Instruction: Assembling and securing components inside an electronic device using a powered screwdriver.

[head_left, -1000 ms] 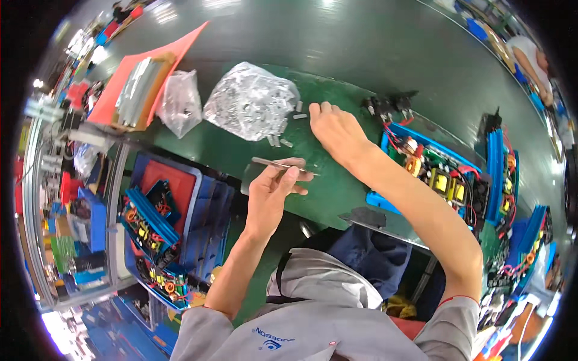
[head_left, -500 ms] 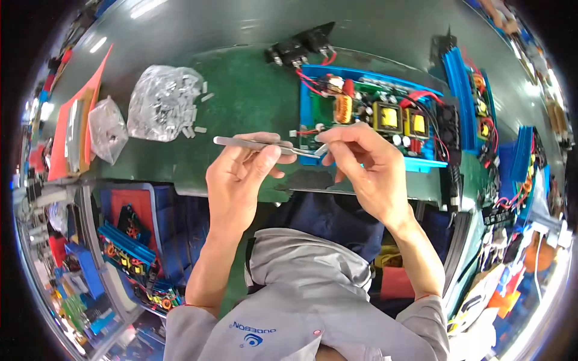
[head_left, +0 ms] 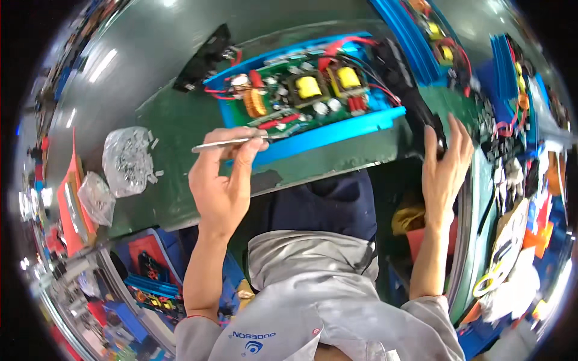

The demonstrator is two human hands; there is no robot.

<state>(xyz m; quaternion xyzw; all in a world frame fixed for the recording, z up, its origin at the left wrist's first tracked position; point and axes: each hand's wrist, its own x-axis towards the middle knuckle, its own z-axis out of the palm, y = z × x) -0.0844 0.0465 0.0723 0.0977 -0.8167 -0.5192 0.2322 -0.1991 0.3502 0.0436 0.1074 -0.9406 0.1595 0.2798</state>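
"One pair of metal tweezers [head_left: 218, 145] is sitting in the left hand's [head_left: 220, 189] close pinch at a blue-cased circuit assembly's [head_left: 307, 89] near edge; the right hand [head_left: 444, 174] is curving around a black object [head_left: 441, 140], hold unclear."

"Likely light, stiff and springy, those tweezers are inviting a mid-shank grip."

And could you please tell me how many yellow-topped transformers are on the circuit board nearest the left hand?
2: the first transformer sits near the middle, the second transformer just to its right. None appears hidden.
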